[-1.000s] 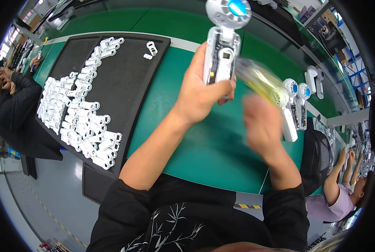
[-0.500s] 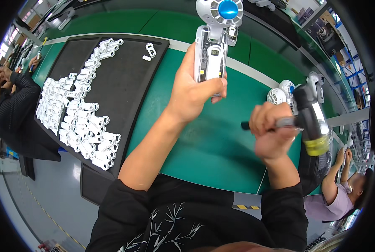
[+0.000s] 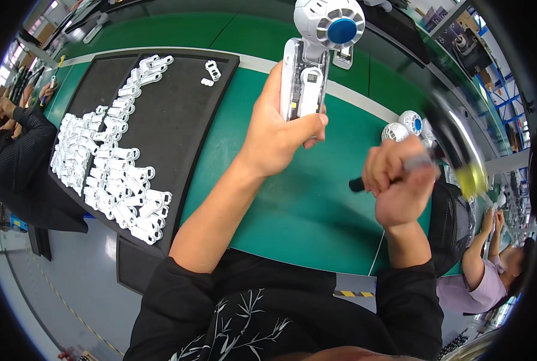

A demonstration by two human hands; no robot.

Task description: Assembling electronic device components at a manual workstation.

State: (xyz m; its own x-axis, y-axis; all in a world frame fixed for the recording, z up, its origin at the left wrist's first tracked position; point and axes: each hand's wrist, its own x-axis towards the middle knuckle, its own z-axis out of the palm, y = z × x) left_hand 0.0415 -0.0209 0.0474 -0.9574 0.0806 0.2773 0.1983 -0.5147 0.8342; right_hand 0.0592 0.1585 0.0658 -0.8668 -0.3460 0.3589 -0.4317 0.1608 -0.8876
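Observation:
My left hand (image 3: 279,133) is wrapped round the handle of a white handheld fan (image 3: 307,57), holding it upright above the green table. The fan's round head has a blue centre, and its handle looks partly clear with a white strip inside. On the right, my right hand (image 3: 401,183) is closed round the grip of a mallet (image 3: 461,141) with a dark head and a yellow face. Motion blurs the mallet's head, which is apart from the fan. The dark grip end pokes out left of my fist.
A black tray (image 3: 178,120) on the left holds many small white plastic parts (image 3: 121,168). Several white fans (image 3: 401,127) stand on the green table (image 3: 274,210) beyond my right hand. A black mesh-covered thing (image 3: 452,222) sits at the right. Other people work at both sides.
The mallet and my right hand have shifted slightly right, and the mallet's head has swung outward. The fan's head has tilted right in my left hand.

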